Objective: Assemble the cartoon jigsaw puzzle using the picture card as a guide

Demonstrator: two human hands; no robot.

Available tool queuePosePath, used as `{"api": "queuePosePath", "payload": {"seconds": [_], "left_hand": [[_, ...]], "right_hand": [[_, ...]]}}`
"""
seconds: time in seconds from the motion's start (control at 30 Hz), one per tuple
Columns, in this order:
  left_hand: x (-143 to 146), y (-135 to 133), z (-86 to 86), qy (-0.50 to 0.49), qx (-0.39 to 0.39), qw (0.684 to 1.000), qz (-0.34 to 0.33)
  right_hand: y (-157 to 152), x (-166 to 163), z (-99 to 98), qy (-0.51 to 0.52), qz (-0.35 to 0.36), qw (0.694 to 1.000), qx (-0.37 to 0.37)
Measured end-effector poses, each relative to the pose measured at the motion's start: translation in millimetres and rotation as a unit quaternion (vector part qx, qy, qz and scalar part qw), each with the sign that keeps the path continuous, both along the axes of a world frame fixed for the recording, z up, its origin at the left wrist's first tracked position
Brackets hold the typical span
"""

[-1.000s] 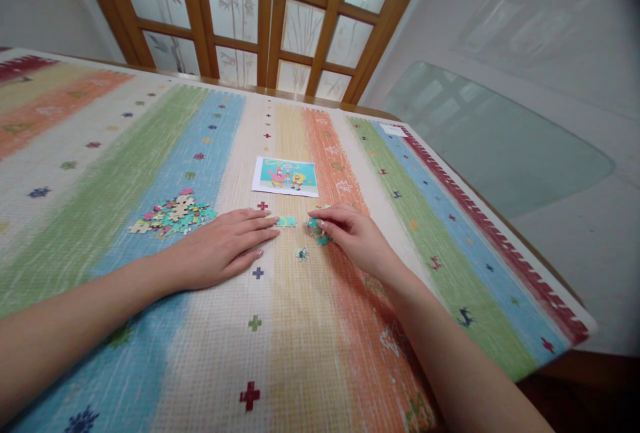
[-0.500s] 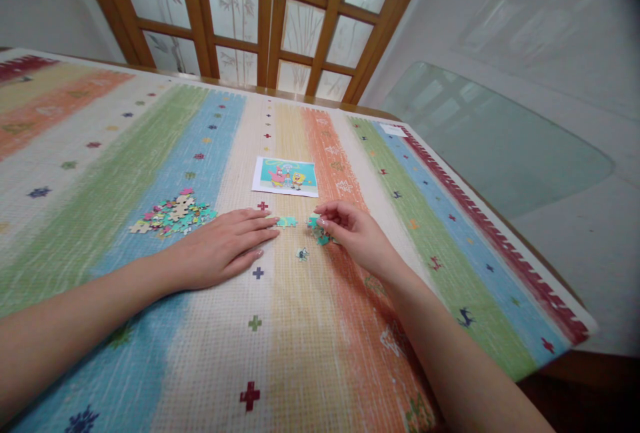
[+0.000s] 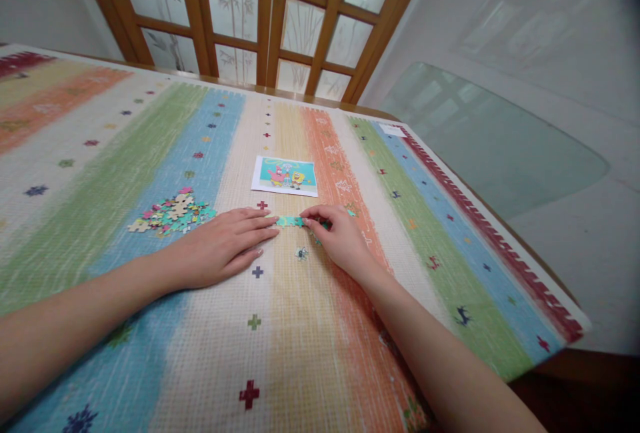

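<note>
My left hand (image 3: 223,246) lies flat on the tablecloth with fingers stretched out, its fingertips at the left end of a short strip of joined teal jigsaw pieces (image 3: 287,221). At the strip's right end, my right hand (image 3: 336,236) pinches a teal jigsaw piece (image 3: 301,221) between thumb and fingers, touching or nearly touching the strip; I cannot tell whether they interlock. More teal pieces show partly under my right hand. One loose pale piece with a dark figure (image 3: 301,253) lies just below the strip. Left of my left hand is a heap of mixed jigsaw pieces (image 3: 175,213).
A small picture card (image 3: 285,176) with cartoon figures lies beyond the strip. The striped tablecloth (image 3: 300,353) covers the table. A white paper (image 3: 393,130) is near the far right edge. Behind the table stand wood-framed glass doors (image 3: 265,19).
My right hand has moved left with the piece, bringing it up to the right end of the strip. A teal piece now shows beyond my right hand's knuckles. My left hand stays in place.
</note>
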State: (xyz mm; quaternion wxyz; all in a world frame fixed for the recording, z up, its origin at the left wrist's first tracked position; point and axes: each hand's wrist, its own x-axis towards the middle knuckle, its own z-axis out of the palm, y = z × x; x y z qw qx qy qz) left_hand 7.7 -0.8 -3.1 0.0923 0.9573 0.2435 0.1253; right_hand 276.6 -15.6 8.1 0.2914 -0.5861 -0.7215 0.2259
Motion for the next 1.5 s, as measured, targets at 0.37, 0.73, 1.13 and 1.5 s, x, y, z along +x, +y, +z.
{"api": "queuePosePath", "payload": {"seconds": [0.37,0.73,1.13,1.5], "left_hand": [[-0.4,0.1,-0.5,-0.015,-0.006,1.0,-0.001],[-1.8,0.8,-1.4,-0.01,-0.007,1.0,0.001],[-0.8,0.6,-0.5,0.005,0.01,1.0,-0.001],[-1.5,0.1,-0.3,0.005,0.011,1.0,0.001]], "right_hand": [[5.7,24.0,12.3,0.115,-0.065,0.991,-0.038],[13.3,64.3,10.0,-0.001,-0.061,0.996,-0.065],[-2.3,55.5,28.8,-0.115,0.026,0.993,-0.004],[-4.8,49.9,25.5,-0.204,0.031,0.978,-0.01]]}}
